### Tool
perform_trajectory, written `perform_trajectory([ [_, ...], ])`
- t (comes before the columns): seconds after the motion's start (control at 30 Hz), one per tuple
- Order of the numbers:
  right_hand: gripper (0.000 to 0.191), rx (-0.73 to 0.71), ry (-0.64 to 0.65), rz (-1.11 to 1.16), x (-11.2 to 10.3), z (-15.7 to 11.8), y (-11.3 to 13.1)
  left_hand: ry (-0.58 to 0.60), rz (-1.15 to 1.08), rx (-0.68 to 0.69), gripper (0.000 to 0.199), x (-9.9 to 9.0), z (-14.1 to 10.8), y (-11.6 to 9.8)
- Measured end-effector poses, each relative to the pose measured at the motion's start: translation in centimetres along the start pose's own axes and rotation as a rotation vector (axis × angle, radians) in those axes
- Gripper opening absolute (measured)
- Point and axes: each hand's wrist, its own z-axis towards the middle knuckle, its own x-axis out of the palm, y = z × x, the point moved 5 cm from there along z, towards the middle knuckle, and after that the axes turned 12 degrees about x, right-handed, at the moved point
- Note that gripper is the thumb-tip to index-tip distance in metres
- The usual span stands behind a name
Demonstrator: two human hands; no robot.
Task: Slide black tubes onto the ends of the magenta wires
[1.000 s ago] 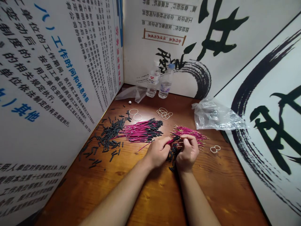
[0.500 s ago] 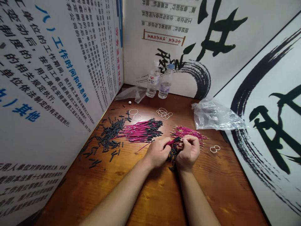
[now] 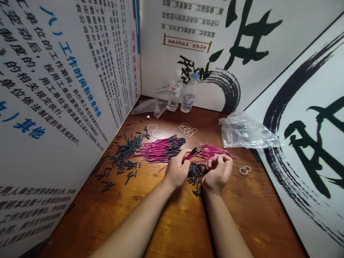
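Pink wires with black ends (image 3: 191, 154) stick out of my closed left hand (image 3: 177, 169), which grips them as a small bundle. My right hand (image 3: 218, 173) is closed in a pinch on a thin pink wire (image 3: 213, 158). Between the hands a small heap of black sleeves (image 3: 195, 174) lies on the wooden table (image 3: 172, 229). Behind my right hand is a pile of pink wires with bare ends (image 3: 215, 151). A larger pile of pink wires with black ends (image 3: 162, 148) lies beyond my left hand.
Many black sleeves (image 3: 125, 154) are scattered at the left. Two bottles (image 3: 174, 96) (image 3: 189, 97) stand at the back. A clear plastic bag (image 3: 244, 130) lies at the right. White rings (image 3: 188, 129) rest behind the piles. Printed panels enclose the table.
My hands have moved apart, the left one with its bundle going left. The heap of black sleeves between them shows more fully, and a single wire now shows at my right fingertips.
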Motion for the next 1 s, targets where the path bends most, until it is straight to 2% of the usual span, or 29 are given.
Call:
perform_trajectory([
  [0.23,0.009,-0.026,0.04,-0.032,0.4,-0.4,0.5,0.019,-0.022,-0.031,0.016,0.2,0.0,0.5],
  [0.37,0.013,-0.026,0.119,-0.079,1.1,-1.0,0.8,0.059,-0.046,-0.02,0.02,0.3,0.1,0.6],
  [0.5,0.013,-0.033,0.179,-0.079,1.6,-1.5,0.9,0.038,-0.085,-0.035,0.021,0.2,0.0,0.9],
  [0.77,0.014,-0.046,0.211,-0.142,1.9,-1.7,0.8,0.036,-0.166,0.005,0.024,0.2,0.2,0.7],
  [0.87,0.014,-0.062,0.232,-0.211,2.0,-1.7,0.4,0.077,-0.199,0.013,0.025,0.4,0.1,0.4],
  [1.0,0.013,-0.068,0.317,-0.318,2.4,-2.0,-0.1,0.062,-0.206,-0.009,0.024,0.4,0.1,0.4],
])
